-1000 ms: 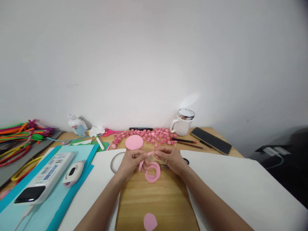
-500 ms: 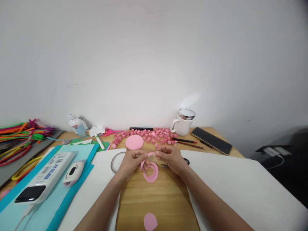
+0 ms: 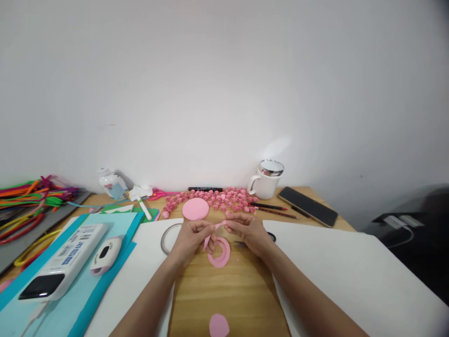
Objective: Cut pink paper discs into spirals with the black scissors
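Observation:
Between my two hands runs a pink paper strip. My left hand pinches it, and a tail of the strip hangs below those fingers. My right hand has thumb and forefinger closed on the strip's other end. Just under the fingers, a pink spiral-cut paper ring lies on the wooden table. Partly hidden by my right hand, a pair of scissors shows a blade tip and a black handle. A pink paper disc lies beyond my left hand.
Many small rolled pink paper pieces are heaped near the wall. A white mug and a phone stand and lie back right. At left are a white power bank, blue paper and a bottle. Another pink piece lies in front.
The strip between my fingers now looks straighter and flatter than before. Both hands stay in nearly the same place; the view has shifted slightly.

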Available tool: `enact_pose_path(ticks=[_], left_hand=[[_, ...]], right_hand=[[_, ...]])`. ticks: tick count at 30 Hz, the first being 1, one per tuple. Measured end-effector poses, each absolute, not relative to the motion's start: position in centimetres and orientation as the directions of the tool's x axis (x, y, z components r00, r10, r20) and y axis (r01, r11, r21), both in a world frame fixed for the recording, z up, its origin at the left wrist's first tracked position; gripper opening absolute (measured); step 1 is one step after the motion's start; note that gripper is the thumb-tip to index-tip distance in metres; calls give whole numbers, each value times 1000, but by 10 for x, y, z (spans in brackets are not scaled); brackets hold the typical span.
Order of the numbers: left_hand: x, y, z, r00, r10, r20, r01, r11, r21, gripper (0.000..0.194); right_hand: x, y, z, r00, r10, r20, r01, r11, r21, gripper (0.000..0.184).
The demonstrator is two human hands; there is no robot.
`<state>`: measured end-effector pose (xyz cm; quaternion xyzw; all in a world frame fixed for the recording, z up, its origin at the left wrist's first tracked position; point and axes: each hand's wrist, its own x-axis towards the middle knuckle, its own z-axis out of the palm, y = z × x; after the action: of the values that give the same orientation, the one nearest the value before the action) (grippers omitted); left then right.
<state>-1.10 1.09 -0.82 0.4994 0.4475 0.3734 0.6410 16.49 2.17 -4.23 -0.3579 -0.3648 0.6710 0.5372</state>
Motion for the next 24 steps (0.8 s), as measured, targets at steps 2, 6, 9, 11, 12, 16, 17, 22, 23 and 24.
enact_pose_path(ticks=[2, 6, 9, 11, 12, 16, 17, 22, 23, 24], left_hand=[[-10, 11, -6, 325, 924, -202, -27, 222, 975, 29], [-9, 10, -4, 330, 922, -200, -7, 214, 977, 30], [-10, 10, -4, 325, 921, -215, 11, 223, 975, 31], [-10, 11, -6, 326, 922, -210, 3, 221, 975, 31], [-11, 11, -7, 329, 923, -200, -7, 214, 977, 31], [-12, 12, -10, 317, 931, -180, -19, 196, 980, 30], [-12, 12, -10, 308, 934, -181, -20, 197, 980, 30], [-12, 11, -8, 327, 930, -169, -22, 186, 982, 28], [-12, 11, -8, 336, 927, -167, -18, 184, 983, 28], [-11, 10, -8, 342, 925, -168, -13, 183, 983, 28]], right_hand=[[165, 21, -42, -159, 983, -92, -457, -155, -876, 23], [164, 20, -40, -134, 987, -94, -450, -145, -881, 20], [164, 21, -39, -120, 989, -85, -449, -131, -884, 18], [164, 21, -40, -120, 990, -80, -448, -126, -885, 17], [164, 21, -40, -121, 989, -80, -448, -127, -885, 17], [165, 22, -40, -136, 986, -94, -450, -146, -881, 20], [165, 22, -40, -141, 985, -97, -451, -151, -879, 21], [166, 22, -39, -149, 983, -104, -459, -162, -873, 25], [166, 21, -38, -147, 983, -107, -460, -164, -873, 26], [166, 21, -38, -147, 983, -111, -459, -167, -872, 26]])
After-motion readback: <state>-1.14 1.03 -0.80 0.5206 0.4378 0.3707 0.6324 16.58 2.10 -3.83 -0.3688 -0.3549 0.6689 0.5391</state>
